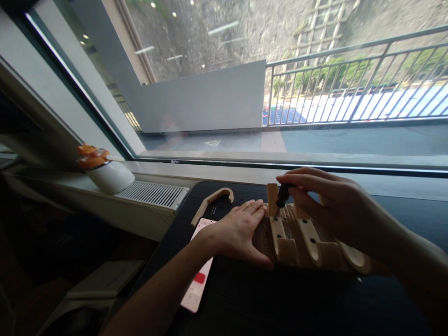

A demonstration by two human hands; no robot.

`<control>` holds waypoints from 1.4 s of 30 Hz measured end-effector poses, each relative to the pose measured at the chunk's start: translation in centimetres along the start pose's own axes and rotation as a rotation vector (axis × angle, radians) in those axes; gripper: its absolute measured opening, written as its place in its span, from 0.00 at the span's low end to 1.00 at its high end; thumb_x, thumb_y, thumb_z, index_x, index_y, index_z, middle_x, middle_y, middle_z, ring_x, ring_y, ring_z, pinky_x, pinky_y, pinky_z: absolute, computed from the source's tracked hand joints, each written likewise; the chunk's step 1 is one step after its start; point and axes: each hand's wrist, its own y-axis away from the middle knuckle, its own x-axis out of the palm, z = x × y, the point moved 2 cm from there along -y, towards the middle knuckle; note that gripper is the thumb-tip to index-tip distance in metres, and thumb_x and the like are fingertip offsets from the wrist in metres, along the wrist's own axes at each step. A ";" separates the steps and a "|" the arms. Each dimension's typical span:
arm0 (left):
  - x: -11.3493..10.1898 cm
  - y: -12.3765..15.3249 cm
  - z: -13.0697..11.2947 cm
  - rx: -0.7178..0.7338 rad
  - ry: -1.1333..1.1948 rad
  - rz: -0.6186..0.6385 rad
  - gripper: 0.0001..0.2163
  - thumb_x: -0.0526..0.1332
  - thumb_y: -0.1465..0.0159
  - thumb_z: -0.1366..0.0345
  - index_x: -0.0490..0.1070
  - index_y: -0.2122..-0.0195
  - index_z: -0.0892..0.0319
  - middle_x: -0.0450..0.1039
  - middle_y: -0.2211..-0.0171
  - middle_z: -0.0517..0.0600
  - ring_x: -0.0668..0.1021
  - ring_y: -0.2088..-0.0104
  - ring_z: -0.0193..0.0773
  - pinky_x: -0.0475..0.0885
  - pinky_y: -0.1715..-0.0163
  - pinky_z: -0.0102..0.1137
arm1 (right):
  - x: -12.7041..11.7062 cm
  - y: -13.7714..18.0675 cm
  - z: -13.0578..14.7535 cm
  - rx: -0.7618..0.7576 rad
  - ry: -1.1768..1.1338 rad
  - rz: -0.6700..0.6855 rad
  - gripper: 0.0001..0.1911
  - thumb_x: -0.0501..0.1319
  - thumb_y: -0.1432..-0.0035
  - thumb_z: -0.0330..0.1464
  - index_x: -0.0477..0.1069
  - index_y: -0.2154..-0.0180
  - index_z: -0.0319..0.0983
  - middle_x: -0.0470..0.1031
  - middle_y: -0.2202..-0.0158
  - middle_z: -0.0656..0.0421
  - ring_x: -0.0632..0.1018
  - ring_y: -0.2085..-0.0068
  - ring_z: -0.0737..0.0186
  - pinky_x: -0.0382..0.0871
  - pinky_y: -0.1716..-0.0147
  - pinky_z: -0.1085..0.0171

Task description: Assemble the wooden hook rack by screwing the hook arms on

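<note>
Wooden rack (pixel 308 242) on the dark counter (pixel 280 298): left hand (pixel 238 233) pressed flat against its left end; right hand (pixel 332 205) pinching a black screwdriver (pixel 282 196) upright, tip down on the rack

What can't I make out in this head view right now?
Head view:
- Tip of the black tool: too small, lost among the wooden rack slats.
- Rack's left end: under the left hand.
- Rack's back right: behind the right hand.
- Screen of the phone: partly under the left forearm.

Phone (pixel 200 261) and wooden hook (pixel 213 200) lie left of rack (pixel 301 242); table (pixel 280 303) front open.
</note>
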 end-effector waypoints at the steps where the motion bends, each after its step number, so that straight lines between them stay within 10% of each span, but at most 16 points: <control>1: 0.0 0.0 0.0 0.002 0.001 -0.001 0.54 0.71 0.48 0.44 0.48 0.28 0.68 0.39 0.26 0.64 0.46 0.27 0.57 0.48 0.29 0.49 | 0.0 0.1 0.0 0.003 0.001 0.001 0.14 0.56 0.33 0.29 0.77 0.50 0.40 0.80 0.56 0.55 0.81 0.62 0.63 0.74 0.64 0.67; 9: -0.6 0.6 -0.8 0.070 -0.009 -0.096 0.48 0.72 0.47 0.46 0.56 0.31 0.63 0.54 0.30 0.64 0.56 0.29 0.61 0.52 0.32 0.53 | 0.3 0.2 -0.7 0.066 0.055 -0.054 0.12 0.59 0.34 0.32 0.77 0.52 0.42 0.80 0.62 0.59 0.78 0.70 0.65 0.72 0.70 0.66; 16: -1.9 1.2 -2.4 0.105 -0.010 -0.160 0.15 0.71 0.40 0.55 0.78 0.57 0.59 0.75 0.49 0.54 0.76 0.49 0.50 0.67 0.45 0.42 | 0.4 0.3 -0.8 0.074 0.057 -0.061 0.11 0.60 0.34 0.33 0.78 0.52 0.43 0.81 0.61 0.60 0.79 0.68 0.65 0.72 0.69 0.66; 32: -1.2 1.0 -2.9 0.159 0.392 0.030 0.05 0.71 0.40 0.63 0.79 0.66 0.57 0.71 0.72 0.44 0.73 0.62 0.37 0.66 0.65 0.27 | 0.8 0.1 -0.3 0.055 0.010 -0.043 0.13 0.59 0.35 0.31 0.78 0.51 0.40 0.82 0.58 0.56 0.81 0.66 0.63 0.74 0.70 0.67; 42: -1.7 1.5 -2.6 0.119 0.468 0.018 0.03 0.70 0.39 0.64 0.80 0.67 0.57 0.75 0.70 0.45 0.76 0.67 0.35 0.69 0.66 0.26 | 1.0 0.0 -0.6 0.104 0.015 -0.043 0.12 0.60 0.35 0.33 0.77 0.52 0.41 0.82 0.60 0.55 0.80 0.69 0.61 0.74 0.72 0.64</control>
